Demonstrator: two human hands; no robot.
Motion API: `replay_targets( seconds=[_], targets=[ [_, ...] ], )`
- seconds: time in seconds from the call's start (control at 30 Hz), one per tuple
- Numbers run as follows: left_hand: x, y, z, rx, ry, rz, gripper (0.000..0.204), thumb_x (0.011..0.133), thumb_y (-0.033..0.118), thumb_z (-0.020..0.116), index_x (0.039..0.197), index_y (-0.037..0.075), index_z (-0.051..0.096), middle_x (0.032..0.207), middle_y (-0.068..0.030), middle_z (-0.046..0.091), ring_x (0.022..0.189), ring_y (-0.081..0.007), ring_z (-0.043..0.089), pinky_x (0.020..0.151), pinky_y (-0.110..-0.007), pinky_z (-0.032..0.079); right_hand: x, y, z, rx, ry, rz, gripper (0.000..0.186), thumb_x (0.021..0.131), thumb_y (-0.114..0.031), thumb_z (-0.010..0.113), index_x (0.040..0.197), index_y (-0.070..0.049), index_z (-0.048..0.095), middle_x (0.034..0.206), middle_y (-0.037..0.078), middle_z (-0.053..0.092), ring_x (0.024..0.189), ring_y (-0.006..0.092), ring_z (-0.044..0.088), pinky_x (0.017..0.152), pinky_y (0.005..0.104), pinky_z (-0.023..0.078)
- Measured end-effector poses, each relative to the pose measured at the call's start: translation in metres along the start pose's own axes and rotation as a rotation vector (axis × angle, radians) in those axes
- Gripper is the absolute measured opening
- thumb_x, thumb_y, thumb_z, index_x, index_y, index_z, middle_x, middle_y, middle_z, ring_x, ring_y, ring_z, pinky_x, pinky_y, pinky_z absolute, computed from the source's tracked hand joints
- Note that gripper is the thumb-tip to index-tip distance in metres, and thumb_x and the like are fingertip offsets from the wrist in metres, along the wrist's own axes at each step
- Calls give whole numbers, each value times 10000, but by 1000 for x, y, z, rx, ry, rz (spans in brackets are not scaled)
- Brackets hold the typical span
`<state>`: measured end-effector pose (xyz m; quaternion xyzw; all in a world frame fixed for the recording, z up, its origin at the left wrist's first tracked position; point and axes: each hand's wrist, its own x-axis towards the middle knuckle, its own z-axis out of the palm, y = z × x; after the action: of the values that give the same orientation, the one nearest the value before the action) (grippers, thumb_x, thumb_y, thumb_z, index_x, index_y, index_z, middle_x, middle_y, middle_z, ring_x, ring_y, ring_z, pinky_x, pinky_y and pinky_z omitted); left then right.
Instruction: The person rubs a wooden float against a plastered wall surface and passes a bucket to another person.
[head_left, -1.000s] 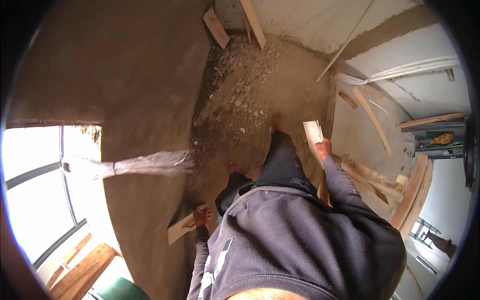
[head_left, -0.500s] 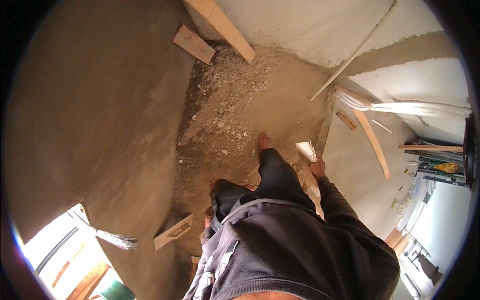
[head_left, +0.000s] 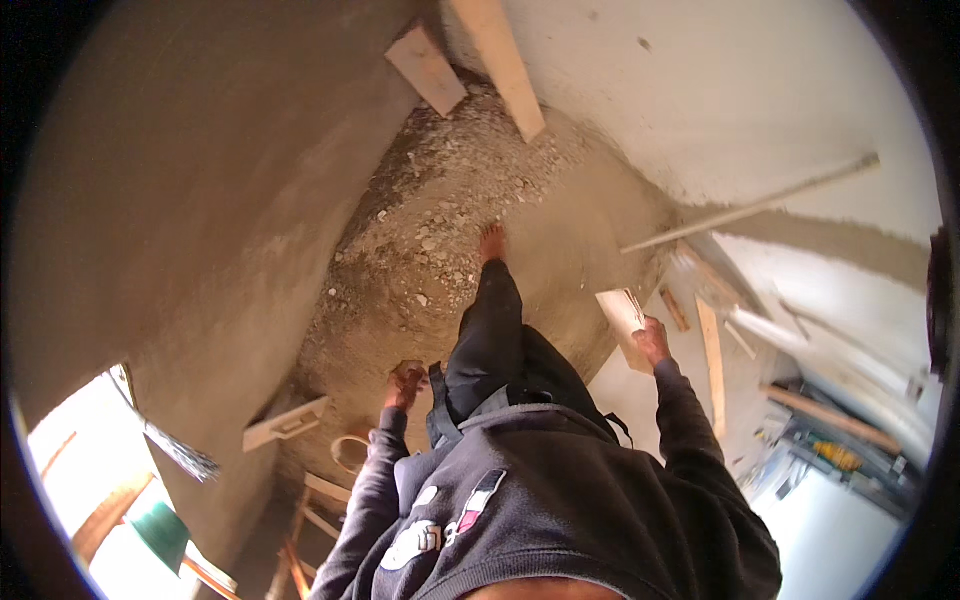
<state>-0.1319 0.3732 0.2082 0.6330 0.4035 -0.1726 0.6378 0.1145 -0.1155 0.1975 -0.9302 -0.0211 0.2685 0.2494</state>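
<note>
My right hand (head_left: 652, 342) is closed round the edge of a flat pale wooden board (head_left: 624, 322), held out to the right of my legs. My left hand (head_left: 404, 385) hangs beside my left thigh, its fingers curled in. What they hold, if anything, is too small to make out. A wooden float (head_left: 286, 424) with a handle rests against the left wall, nearest my left hand. One bare foot (head_left: 492, 242) is on the rubble-strewn floor (head_left: 425, 245) ahead of me.
Two planks lean at the far corner, a short one (head_left: 428, 70) and a long one (head_left: 500, 65). A thin pole (head_left: 750, 205) slants along the right wall. At the lower left are a brush (head_left: 180, 452), a round rim (head_left: 350, 453) and a green container (head_left: 160, 535) by a bright opening.
I have stepped forward, and my view has turned. My left hand has come out from beside my body into plain sight. The board stays in my right hand, its face now more visible.
</note>
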Motion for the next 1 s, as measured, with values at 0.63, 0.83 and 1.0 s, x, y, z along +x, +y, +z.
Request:
replay_targets(
  seconds=[0.63, 0.83, 1.0],
  targets=[
    [77, 71, 113, 35, 332, 117, 226, 844, 151, 563, 1014, 2, 565, 825, -99, 607, 768, -190, 585, 684, -321, 464, 180, -82, -93, -252, -291, -238, 393, 604, -110, 559, 968, 31, 606, 848, 257, 623, 799, 403, 606, 716, 415, 482],
    [42, 88, 179, -98, 502, 6, 242, 839, 173, 551, 1005, -2, 569, 843, -133, 613, 801, -227, 603, 704, -337, 470, 274, -114, -92, -392, -408, -578, 425, 644, -131, 555, 1043, 7, 595, 831, 260, 608, 778, 438, 583, 703, 455, 480],
    [15, 83, 236, -86, 693, -114, 242, 826, 203, 565, 980, 19, 591, 875, -208, 620, 855, -377, 601, 718, -424, 469, 284, -162, -79, -402, -482, -678, 437, 609, -113, 550, 1028, -3, 611, 872, 217, 645, 826, 371, 619, 741, 394, 482]
  ],
)
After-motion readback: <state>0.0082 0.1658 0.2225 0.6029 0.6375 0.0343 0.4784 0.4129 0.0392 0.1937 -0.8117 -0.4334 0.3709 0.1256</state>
